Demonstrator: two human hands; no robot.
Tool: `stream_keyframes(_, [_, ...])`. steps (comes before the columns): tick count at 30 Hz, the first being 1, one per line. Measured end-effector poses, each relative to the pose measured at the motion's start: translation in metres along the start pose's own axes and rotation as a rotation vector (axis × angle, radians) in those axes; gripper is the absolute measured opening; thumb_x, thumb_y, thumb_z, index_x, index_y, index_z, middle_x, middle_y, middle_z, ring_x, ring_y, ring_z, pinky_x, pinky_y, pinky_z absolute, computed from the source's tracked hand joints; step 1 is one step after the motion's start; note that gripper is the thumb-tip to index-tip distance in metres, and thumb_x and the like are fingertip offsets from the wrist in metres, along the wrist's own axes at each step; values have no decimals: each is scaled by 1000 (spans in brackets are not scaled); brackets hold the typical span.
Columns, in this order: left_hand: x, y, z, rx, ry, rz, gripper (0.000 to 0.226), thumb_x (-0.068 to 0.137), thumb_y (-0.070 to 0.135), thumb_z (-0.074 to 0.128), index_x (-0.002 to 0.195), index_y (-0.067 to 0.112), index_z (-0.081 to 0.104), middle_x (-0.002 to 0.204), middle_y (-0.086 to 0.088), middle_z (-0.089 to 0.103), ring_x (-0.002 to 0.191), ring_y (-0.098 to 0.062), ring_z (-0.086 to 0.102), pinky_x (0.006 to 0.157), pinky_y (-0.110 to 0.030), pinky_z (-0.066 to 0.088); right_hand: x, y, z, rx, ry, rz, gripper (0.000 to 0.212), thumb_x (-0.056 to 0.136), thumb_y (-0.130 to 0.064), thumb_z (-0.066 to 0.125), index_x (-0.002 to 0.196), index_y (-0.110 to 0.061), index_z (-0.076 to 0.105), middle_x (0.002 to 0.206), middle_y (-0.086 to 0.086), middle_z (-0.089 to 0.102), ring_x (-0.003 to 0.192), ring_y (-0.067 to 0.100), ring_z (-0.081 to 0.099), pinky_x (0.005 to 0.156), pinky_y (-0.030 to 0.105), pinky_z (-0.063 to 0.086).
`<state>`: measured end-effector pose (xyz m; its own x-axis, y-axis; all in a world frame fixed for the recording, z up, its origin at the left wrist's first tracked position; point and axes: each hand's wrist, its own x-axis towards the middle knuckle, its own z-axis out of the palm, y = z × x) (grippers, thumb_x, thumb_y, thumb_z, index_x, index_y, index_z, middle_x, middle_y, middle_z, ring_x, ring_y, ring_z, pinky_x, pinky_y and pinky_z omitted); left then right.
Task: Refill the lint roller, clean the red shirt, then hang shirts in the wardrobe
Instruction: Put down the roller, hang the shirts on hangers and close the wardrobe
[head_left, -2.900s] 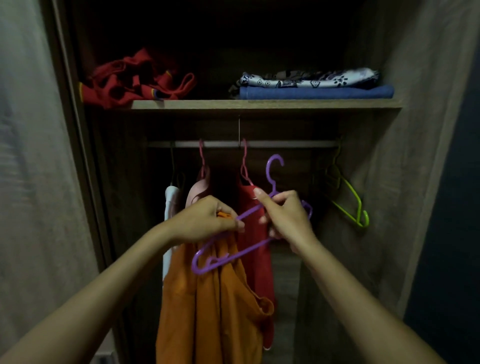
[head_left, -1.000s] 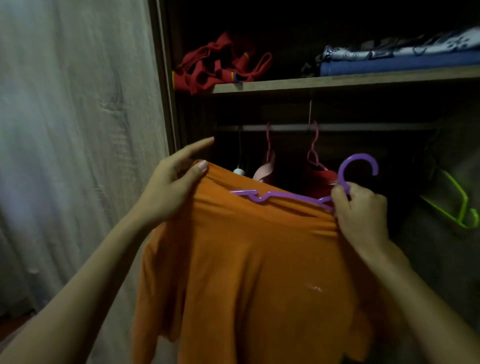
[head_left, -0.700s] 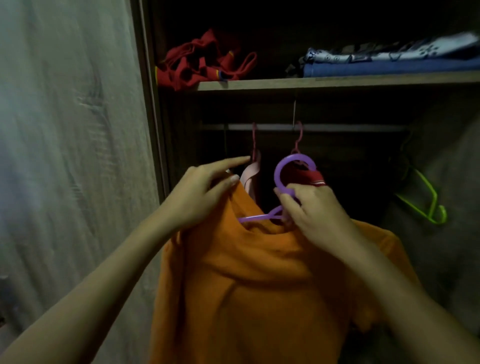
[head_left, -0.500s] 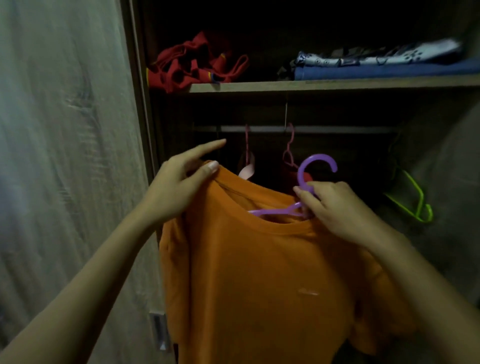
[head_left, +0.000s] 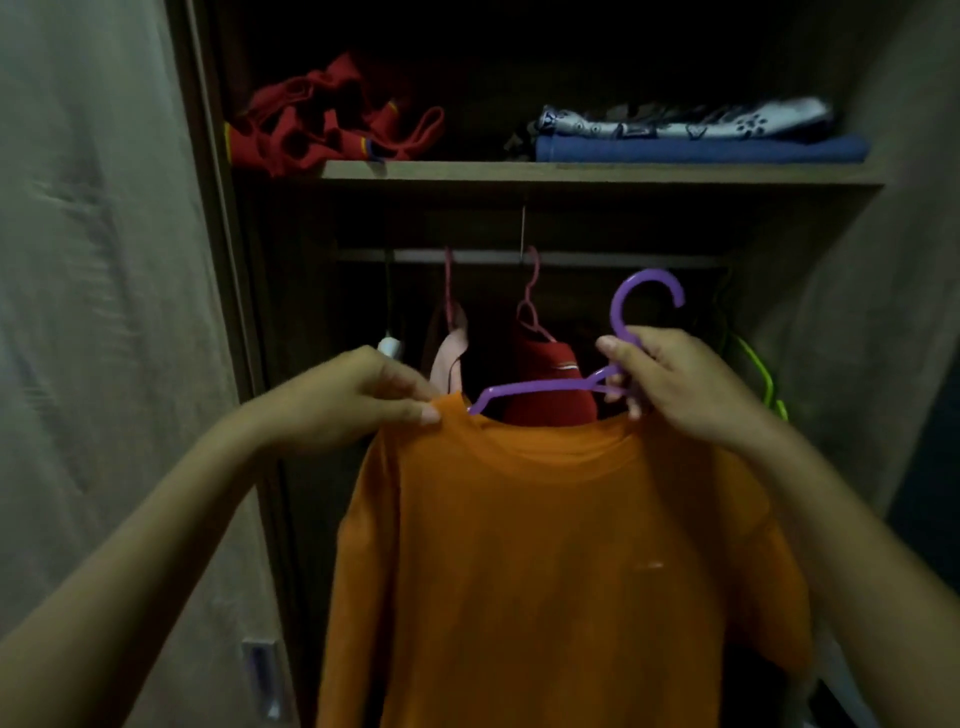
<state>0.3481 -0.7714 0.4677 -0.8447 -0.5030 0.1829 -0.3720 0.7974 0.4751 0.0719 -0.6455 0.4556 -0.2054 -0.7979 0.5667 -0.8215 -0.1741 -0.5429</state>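
Purple hanger's (head_left: 545, 387) right arm hidden inside orange shirt (head_left: 561, 571), shirt hem cut off at bottom edge, wardrobe top (head_left: 519, 62) lost in darkness

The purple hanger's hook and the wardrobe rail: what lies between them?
Nothing: in the head view a bare, dark gap separates the purple hanger hook from the rail above it. The right hand grips the hanger's neck.

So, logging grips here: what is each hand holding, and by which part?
Left hand pinches the orange shirt at its collar; right hand grips the purple hanger at the hook's base.
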Motion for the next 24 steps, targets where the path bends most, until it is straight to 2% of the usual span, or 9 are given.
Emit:
stream_keyframes(6, [10, 0, 24, -102, 89, 61, 19, 88, 30, 59, 103, 27, 70, 102, 14, 70, 98, 4, 64, 85, -18, 52, -2, -3, 7, -24, -7, 2, 31, 99, -35, 47, 71, -21, 53, 68, 8, 66, 46, 4, 54, 47, 21, 43])
stream_keyframes(9, [20, 15, 33, -114, 120, 118, 16, 90, 33, 57, 99, 29, 70, 98, 13, 70, 93, 4, 65, 81, -13, 52, -1, -14, 16, -92, -77, -35, 31, 98, -34, 48, 71, -21, 55, 66, 1, 66, 54, 4, 62, 55, 21, 49])
stream_keyframes(11, [25, 25, 40, -119, 52, 126, 18, 93, 38, 52, 98, 29, 67, 97, 12, 70, 90, 2, 65, 83, -19, 54, 1, -15, 12, -163, -51, -53, 33, 97, -36, 50, 70, -19, 58, 68, 1, 67, 63, 6, 65, 62, 26, 50])
stream_keyframes(14, [29, 34, 50, -255, -6, 132, 22, 96, 42, 45, 94, 27, 61, 91, 5, 65, 85, -6, 64, 83, -28, 53, 5, -1, 0, -106, 173, -30, 26, 95, -35, 54, 79, -16, 63, 82, 2, 69, 80, 12, 66, 76, 38, 52])
stream_keyframes(17, [31, 46, 70, -269, 63, 141, 29, 99, 39, 40, 98, 16, 58, 95, -8, 63, 89, -18, 61, 87, -37, 50, -19, 9, 17, 31, 524, 57, 20, 88, -33, 65, 103, -20, 63, 110, -3, 59, 100, 4, 57, 86, 19, 48])
stream_keyframes(19, [36, 51, 88, -253, 126, 128, 32, 100, 33, 41, 99, 5, 56, 93, -15, 60, 86, -19, 59, 88, -42, 46, -42, 10, 38, 70, 675, 83, 16, 86, -29, 68, 99, -21, 63, 103, -2, 61, 93, 5, 57, 79, 8, 42])
stream_keyframes(20, [40, 51, 98, -263, 146, 104, 31, 100, 31, 42, 97, 3, 55, 88, -13, 60, 82, -16, 57, 89, -44, 44, -52, 10, 47, 152, 648, 118, 10, 86, -28, 68, 93, -21, 64, 94, -5, 64, 86, 5, 60, 74, 6, 41])
stream_keyframes(22, [46, 50, 117, -311, 177, 94, 25, 100, 29, 44, 98, 7, 55, 84, -1, 59, 81, -11, 55, 91, -46, 43, -63, 6, 63, 400, 441, 245, 14, 87, -33, 65, 88, -20, 66, 76, -11, 68, 72, -1, 61, 66, 9, 43])
stream_keyframes(24, [49, 51, 138, -378, 138, 173, 30, 97, 32, 43, 119, 14, 54, 111, 4, 63, 106, -8, 57, 103, -41, 40, -67, 5, 73, 577, 276, 366, 24, 85, -40, 63, 96, -19, 65, 76, -13, 68, 71, -5, 62, 66, 10, 44])
